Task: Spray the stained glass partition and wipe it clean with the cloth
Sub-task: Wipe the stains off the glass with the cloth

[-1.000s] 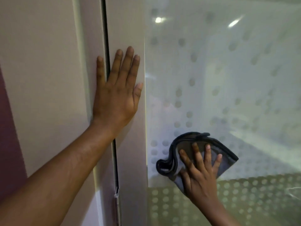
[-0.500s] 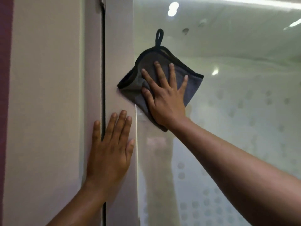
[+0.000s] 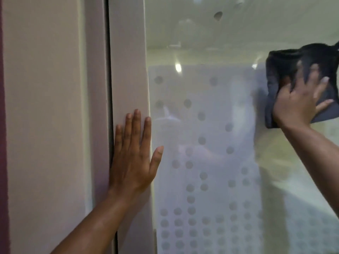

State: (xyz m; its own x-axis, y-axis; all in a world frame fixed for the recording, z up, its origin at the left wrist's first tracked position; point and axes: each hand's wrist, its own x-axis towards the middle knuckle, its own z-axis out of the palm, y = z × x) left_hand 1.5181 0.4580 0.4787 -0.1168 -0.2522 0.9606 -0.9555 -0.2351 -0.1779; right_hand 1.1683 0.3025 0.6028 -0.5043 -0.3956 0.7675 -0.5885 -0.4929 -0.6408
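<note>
A pale wall panel (image 3: 45,125) fills the left side, a dark vertical gap beside it. The left hand (image 3: 133,162) lies flat on the frame post (image 3: 128,61), fingers straight and close together, thumb out over the glass partition (image 3: 211,134) — frosted, dotted. At far right, the right hand (image 3: 300,101) presses the dark cloth (image 3: 286,65) to the glass, fingers spread — blurred.

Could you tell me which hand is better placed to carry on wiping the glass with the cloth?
The right hand: it already presses the cloth against the glass partition. The left hand lies flat on the frame, holding nothing.
</note>
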